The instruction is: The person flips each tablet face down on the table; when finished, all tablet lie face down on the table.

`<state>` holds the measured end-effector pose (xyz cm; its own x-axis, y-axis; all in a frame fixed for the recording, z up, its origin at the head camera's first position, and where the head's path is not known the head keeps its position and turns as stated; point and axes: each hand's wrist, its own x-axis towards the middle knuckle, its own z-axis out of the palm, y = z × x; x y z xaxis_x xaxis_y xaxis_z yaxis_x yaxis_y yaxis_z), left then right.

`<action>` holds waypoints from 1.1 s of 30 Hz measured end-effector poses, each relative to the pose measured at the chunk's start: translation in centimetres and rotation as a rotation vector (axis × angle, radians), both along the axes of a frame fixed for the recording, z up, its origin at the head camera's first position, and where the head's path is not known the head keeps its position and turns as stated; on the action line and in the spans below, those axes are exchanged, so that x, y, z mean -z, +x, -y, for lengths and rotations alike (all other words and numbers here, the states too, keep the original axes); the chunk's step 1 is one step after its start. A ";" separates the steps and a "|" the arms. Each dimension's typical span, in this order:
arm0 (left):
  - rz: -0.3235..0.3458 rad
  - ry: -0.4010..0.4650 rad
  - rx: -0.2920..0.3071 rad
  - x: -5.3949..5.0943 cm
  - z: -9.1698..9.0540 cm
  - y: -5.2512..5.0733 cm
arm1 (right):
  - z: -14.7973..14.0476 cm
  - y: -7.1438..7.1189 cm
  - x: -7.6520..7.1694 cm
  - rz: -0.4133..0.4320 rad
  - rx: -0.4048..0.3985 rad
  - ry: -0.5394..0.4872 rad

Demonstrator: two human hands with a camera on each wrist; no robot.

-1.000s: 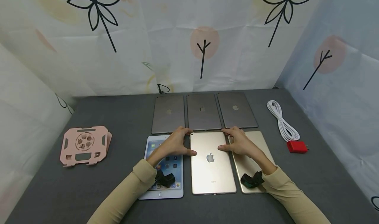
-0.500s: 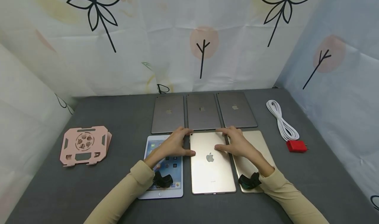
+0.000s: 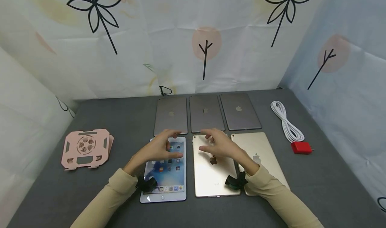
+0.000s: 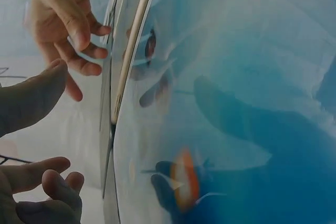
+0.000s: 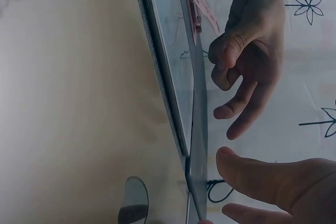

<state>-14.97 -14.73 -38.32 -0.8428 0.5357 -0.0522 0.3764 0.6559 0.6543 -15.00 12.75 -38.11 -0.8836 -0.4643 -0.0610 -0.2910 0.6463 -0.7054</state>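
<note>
My left hand [image 3: 157, 149] hovers over a white tablet [image 3: 169, 169] that lies face up with its screen lit. Above the middle gold tablet [image 3: 211, 184], my right hand [image 3: 221, 145] hangs with thumb and fingers apart, holding nothing. That tablet lies back up, its logo partly dark with reflection. To its right is another gold tablet [image 3: 256, 140], partly covered by the right forearm. In the left wrist view, the left thumb [image 4: 37, 98] and fingers stay apart from the lit screen [image 4: 236, 129]. The right wrist view shows the right thumb [image 5: 257, 179] clear of the gold back [image 5: 79, 103].
Behind stands a row of grey tablets: left [image 3: 171, 115], middle [image 3: 206, 114] and right [image 3: 240, 111]. A pink folding stand [image 3: 85, 147] is at the left. At the right lie a coiled white cable [image 3: 286, 120] and a red charger plug [image 3: 301, 148]. Printed cloth surrounds the grey table [image 3: 120, 117].
Both hands have let go of the middle gold tablet's upper edges and lifted. Each has shifted left, the left hand now over the lit tablet. The gold tablet stays almost in place.
</note>
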 end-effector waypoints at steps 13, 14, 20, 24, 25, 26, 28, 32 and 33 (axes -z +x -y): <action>-0.017 -0.146 -0.056 -0.4 6.3 0.5 | 4.1 -0.1 0.9 0.056 -0.015 0.103; -0.005 -0.153 -0.062 -0.4 6.6 0.6 | 4.3 -0.1 0.8 0.060 -0.020 0.107; 0.049 -0.181 -0.085 0.2 7.1 0.7 | 5.5 -0.4 0.7 0.088 -0.041 0.162; 0.049 -0.185 -0.095 0.5 7.1 0.5 | 6.0 -0.7 0.8 0.091 -0.043 0.181; 0.052 -0.188 -0.099 0.5 7.1 0.5 | 6.1 -0.7 0.8 0.093 -0.046 0.180; 0.055 -0.192 -0.101 0.5 7.1 0.5 | 6.2 -0.8 0.8 0.095 -0.048 0.175; 0.061 -0.200 -0.101 0.5 7.2 0.6 | 6.3 -0.8 0.9 0.098 -0.050 0.172; 0.079 -0.197 -0.086 0.5 7.5 0.4 | 6.5 -0.9 1.0 0.103 -0.041 0.168; 0.081 -0.192 -0.085 0.5 7.5 0.3 | 6.5 -0.9 1.0 0.103 -0.036 0.165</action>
<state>-14.63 -22.27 -38.84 -0.8733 0.4367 -0.2159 0.2657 0.7984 0.5404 -15.89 6.28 -39.12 -0.8518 -0.4716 -0.2283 -0.2476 0.7464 -0.6177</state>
